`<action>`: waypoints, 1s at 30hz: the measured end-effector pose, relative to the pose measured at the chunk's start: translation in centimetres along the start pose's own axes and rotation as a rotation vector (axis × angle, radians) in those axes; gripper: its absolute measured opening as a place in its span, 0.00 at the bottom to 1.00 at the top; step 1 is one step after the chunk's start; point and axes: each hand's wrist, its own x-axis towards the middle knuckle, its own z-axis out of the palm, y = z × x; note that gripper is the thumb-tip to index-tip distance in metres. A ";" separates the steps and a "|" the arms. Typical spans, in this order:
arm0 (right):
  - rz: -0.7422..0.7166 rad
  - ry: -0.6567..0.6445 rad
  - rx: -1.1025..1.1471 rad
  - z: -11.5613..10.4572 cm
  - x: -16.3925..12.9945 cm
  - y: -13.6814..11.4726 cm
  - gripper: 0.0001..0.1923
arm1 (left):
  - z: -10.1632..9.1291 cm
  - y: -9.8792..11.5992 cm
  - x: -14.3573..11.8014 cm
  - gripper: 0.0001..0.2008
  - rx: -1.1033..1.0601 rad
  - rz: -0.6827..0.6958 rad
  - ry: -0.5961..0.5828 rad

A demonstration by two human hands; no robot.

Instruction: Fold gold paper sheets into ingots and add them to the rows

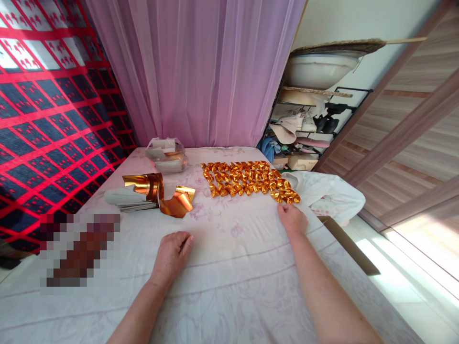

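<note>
While the rows of folded gold foil pieces [249, 179] lie just above the middle of the frame on the bed [233, 267], the right hand [292, 219] rests at their lower right corner, its fingers low and close together, the tips at or just short of the nearest piece; whether they pinch anything I cannot tell. To place or straighten a piece there well, it seems best to nudge only the end one with the fingertips and keep the wrist off the sheet, since the soft bedding could ripple and disturb the neat rows.

Centre-left and lower, the left hand [171, 255] lies knuckles-up on the bed with fingers loosely curled, holding nothing, well apart from the folded pieces. Further up and left sit curled gold foil sheets [168, 196] beside a flat stack of paper [127, 199], within its reach. Behind those is a clear plastic bag [167, 155]. A white cloth [326, 191] lies bunched at the right edge, and a pink curtain [197, 71] fills the top centre.
</note>
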 end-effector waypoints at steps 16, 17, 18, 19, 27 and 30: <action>-0.206 -0.054 0.026 -0.2 -4.6 -0.4 0.14 | -0.1 0.0 0.0 0.17 -0.128 -0.176 0.188; -0.222 -0.056 0.031 -0.1 -4.9 -0.5 0.14 | -0.1 -0.2 0.0 0.17 -0.137 -0.221 0.228; -0.238 -0.059 0.036 -0.1 -5.1 -0.5 0.14 | -0.1 -0.4 0.1 0.17 -0.145 -0.267 0.268; -0.251 -0.061 0.042 -0.1 -5.3 -0.5 0.14 | -0.2 -0.7 0.2 0.17 -0.153 -0.308 0.304; -0.301 -0.078 0.093 0.0 -5.7 -0.3 0.13 | -1.9 -2.6 3.5 0.18 -0.096 -0.581 0.508; -0.294 -0.086 0.117 0.0 -5.6 -0.2 0.13 | -2.6 -3.3 4.7 0.17 -0.050 -0.643 0.508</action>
